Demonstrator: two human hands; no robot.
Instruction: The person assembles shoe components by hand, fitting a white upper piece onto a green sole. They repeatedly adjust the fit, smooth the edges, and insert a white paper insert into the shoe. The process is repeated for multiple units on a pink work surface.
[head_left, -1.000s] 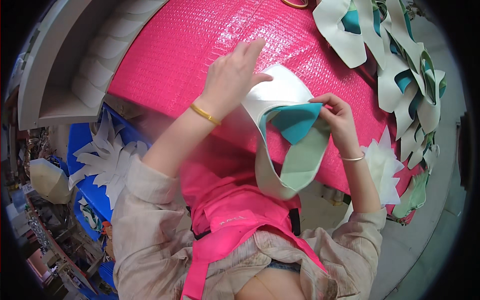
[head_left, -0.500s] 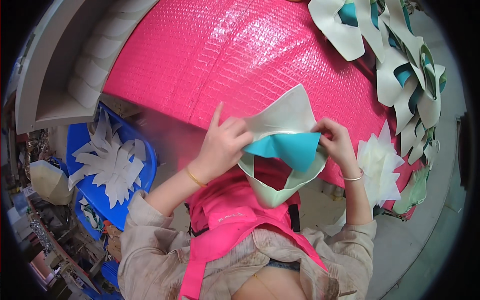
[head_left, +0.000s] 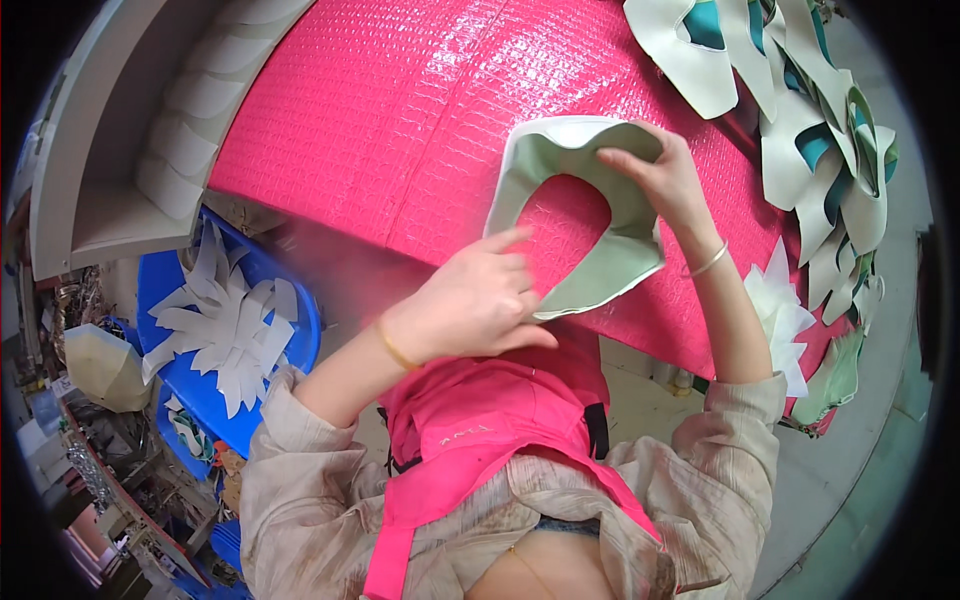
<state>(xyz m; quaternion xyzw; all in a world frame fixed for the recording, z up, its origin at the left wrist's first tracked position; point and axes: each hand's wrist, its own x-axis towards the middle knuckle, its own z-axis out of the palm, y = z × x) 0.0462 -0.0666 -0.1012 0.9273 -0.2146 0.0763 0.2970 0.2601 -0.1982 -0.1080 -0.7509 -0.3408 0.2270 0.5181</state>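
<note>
A pale green shoe upper (head_left: 620, 262) with a white outer side is held up over the pink table, its lining facing me and pink showing through its wide opening. My right hand (head_left: 668, 180) grips the upper's top right edge, thumb on the lining side and fingers behind. My left hand (head_left: 475, 303) is at the upper's lower left edge, overlapping it in view. Its index finger and thumb are stretched apart, and nothing shows in its grasp. Whether it touches the upper I cannot tell.
The table has a shiny pink cover (head_left: 400, 120). More white shoe uppers (head_left: 800, 150) with teal linings pile along its right edge. White cut pieces (head_left: 780, 310) are fanned below them. Left, a blue stool (head_left: 190, 375) bears white strips (head_left: 225, 335); a grey curved rack (head_left: 110, 190) stands behind.
The upper has been turned and lifted away from me, so its green lining shows and the teal piece is out of sight. My right hand moved up; my left hand came off the edge.
</note>
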